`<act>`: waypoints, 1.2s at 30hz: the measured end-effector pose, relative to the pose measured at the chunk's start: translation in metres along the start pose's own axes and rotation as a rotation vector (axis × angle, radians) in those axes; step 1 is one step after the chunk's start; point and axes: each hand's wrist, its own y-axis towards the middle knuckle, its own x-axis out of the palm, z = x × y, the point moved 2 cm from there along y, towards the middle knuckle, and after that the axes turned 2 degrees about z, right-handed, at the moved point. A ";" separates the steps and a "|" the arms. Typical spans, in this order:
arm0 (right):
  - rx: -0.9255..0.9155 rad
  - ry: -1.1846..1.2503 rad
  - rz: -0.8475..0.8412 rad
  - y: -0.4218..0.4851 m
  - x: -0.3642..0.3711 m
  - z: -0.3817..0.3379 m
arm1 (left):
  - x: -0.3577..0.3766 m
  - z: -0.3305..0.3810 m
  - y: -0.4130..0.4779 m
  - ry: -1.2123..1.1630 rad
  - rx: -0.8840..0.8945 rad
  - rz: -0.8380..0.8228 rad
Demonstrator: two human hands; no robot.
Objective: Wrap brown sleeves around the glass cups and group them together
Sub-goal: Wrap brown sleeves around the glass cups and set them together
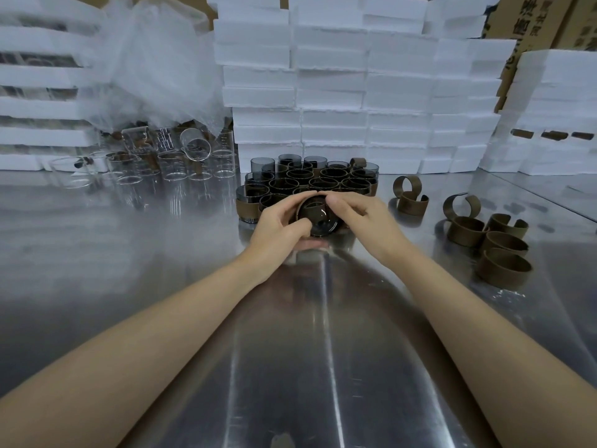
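Note:
A dark glass cup [318, 218] with a brown sleeve around it is tilted toward me just above the steel table. My left hand [277, 227] grips its left side and my right hand [358, 215] pinches its upper right rim. Right behind them stands a tight cluster of sleeved dark cups [307, 182]. Loose brown sleeves [487, 240] lie curled on the table to the right, with more sleeves [408, 195] nearer the cluster.
Clear glass cups [168, 163] stand and lie at the back left under crumpled plastic wrap [151, 59]. Stacks of white foam trays [332, 85] wall off the back and right. The steel table [129, 253] stretches out in front.

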 end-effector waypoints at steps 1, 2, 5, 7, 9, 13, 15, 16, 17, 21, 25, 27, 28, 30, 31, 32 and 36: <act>0.055 0.083 -0.055 0.000 0.000 0.002 | -0.001 0.000 0.000 -0.006 0.000 0.002; 0.108 0.184 -0.101 0.000 0.002 0.002 | -0.001 0.000 0.000 -0.003 -0.004 0.002; 0.168 0.351 -0.080 0.001 0.001 0.001 | -0.003 -0.001 0.003 -0.052 -0.020 -0.021; 0.169 0.395 -0.025 0.002 0.000 0.002 | -0.003 -0.002 0.005 -0.138 -0.058 -0.056; 0.187 0.451 0.004 0.001 -0.001 0.004 | -0.002 -0.002 0.005 -0.193 -0.092 -0.121; 0.254 0.563 0.034 0.000 0.005 0.005 | -0.001 0.000 0.004 -0.234 -0.137 -0.156; 0.278 0.602 0.032 0.001 0.007 0.004 | -0.003 0.000 0.005 -0.210 -0.160 -0.137; 0.291 0.621 0.033 0.002 0.008 0.003 | -0.003 -0.001 0.005 -0.194 -0.171 -0.129; 0.312 0.640 0.036 0.002 0.008 0.003 | -0.004 -0.002 0.005 -0.180 -0.179 -0.125; 0.397 0.757 -0.009 0.002 0.010 0.005 | -0.004 -0.005 0.007 -0.151 -0.200 -0.110; 0.437 0.889 -0.003 0.003 0.012 0.006 | -0.007 -0.006 0.010 -0.165 -0.208 -0.096; 0.470 0.940 0.009 0.004 0.013 0.006 | -0.008 -0.007 0.012 -0.186 -0.211 -0.086; 0.485 0.961 0.012 0.005 0.013 0.005 | -0.008 -0.007 0.012 -0.193 -0.211 -0.081; 0.504 0.996 0.020 0.005 0.013 0.004 | -0.008 -0.007 0.012 -0.202 -0.207 -0.066; 0.509 1.007 0.024 0.006 0.014 0.004 | -0.008 -0.008 0.013 -0.206 -0.204 -0.058; 0.514 1.013 0.029 0.006 0.014 0.004 | -0.008 -0.008 0.013 -0.210 -0.201 -0.053; 0.532 1.021 0.051 0.007 0.014 0.004 | -0.009 -0.009 0.014 -0.215 -0.185 -0.041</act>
